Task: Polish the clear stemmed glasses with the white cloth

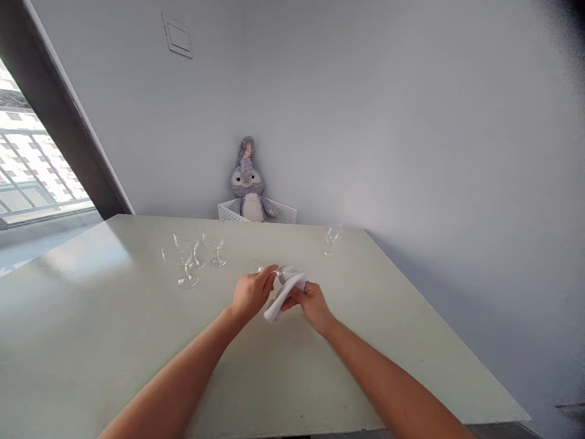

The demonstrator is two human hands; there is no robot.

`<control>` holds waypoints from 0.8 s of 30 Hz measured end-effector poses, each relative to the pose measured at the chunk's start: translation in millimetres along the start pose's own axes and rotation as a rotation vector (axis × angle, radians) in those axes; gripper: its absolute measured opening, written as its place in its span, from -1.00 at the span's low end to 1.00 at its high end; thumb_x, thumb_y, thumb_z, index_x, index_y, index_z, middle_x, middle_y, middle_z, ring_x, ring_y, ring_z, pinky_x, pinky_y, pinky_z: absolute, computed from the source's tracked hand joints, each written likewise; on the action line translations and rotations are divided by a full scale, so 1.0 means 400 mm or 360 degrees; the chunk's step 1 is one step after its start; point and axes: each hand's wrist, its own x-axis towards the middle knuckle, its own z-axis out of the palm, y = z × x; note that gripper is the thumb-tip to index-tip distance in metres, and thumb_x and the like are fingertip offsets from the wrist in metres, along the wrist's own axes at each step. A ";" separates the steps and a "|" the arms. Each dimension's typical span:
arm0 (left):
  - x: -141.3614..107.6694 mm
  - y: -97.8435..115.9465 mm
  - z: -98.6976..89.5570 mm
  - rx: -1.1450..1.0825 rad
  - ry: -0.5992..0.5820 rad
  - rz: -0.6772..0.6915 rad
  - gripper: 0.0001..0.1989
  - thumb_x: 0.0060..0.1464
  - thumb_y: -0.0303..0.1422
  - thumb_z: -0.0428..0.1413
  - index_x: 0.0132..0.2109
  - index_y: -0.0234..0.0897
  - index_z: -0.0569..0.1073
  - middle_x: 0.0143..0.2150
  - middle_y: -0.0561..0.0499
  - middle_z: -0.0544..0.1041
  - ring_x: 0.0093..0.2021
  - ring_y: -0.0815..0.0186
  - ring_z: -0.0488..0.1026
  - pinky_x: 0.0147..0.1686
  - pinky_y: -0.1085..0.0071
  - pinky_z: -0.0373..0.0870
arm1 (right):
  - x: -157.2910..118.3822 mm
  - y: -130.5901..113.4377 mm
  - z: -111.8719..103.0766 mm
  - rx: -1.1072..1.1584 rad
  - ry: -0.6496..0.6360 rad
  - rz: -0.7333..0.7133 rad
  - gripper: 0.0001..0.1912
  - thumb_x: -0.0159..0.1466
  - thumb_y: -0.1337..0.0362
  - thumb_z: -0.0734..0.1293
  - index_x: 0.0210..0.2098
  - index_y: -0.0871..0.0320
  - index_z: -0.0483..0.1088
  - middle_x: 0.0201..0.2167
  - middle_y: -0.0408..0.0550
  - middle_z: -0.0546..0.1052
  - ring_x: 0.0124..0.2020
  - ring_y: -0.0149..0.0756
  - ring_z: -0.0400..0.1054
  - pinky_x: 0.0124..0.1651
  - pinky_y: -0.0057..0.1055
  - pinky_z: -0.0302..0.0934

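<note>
Near the middle of the table, my left hand (253,292) is closed on a stemmed glass (256,267), whose clear foot appears to show just beyond the fingers. The rest of that glass is mostly hidden by the hand and cloth. In my right hand (312,305) is a folded white cloth (287,295), pinched between thumb and fingers. The cloth's upper part lies against the glass beside my left fingertips, and its lower end hangs toward the tabletop.
A group of clear stemmed glasses (188,280) stands upright to the left. Another stemmed glass (333,235) stands at the back right. Behind the table's far edge, a plush toy (252,206) sits in a white perforated basket (286,213). Walls border the pale table (137,341).
</note>
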 end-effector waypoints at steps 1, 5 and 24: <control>0.002 0.003 -0.005 -0.0047 0.0069 0.0082 -0.85 -0.07 -0.37 0.14 -0.27 -0.17 0.51 -0.48 -0.02 0.48 -0.22 0.18 0.42 -0.17 0.35 0.30 | 0.010 0.000 -0.006 0.0214 0.0036 0.0092 -0.72 0.09 0.08 0.31 -0.46 0.19 0.44 -0.63 -0.11 0.47 -0.58 -0.28 0.38 -0.37 -0.26 0.27; 0.014 0.020 -0.020 -0.0376 0.0104 0.0091 -0.74 -0.23 -0.60 0.21 -0.35 -0.17 0.47 -0.24 -0.10 0.49 0.16 0.10 0.13 0.10 0.22 0.06 | 0.037 0.014 -0.026 0.0730 0.0019 0.0311 -0.73 0.02 0.15 0.37 -0.35 0.20 0.43 -0.56 -0.10 0.51 -0.59 -0.34 0.38 -0.44 -0.37 0.27; 0.057 -0.034 -0.093 0.0499 -0.0045 0.0312 -0.78 -0.33 -0.24 0.30 -0.39 -0.08 0.55 -0.64 0.03 0.39 -0.45 0.26 0.33 -0.39 0.47 0.20 | 0.055 -0.011 -0.140 -0.1298 -0.0177 -0.0719 -0.71 0.08 0.44 0.17 -0.31 0.07 0.46 -0.33 -0.15 0.52 -0.29 -0.28 0.37 -0.24 -0.40 0.18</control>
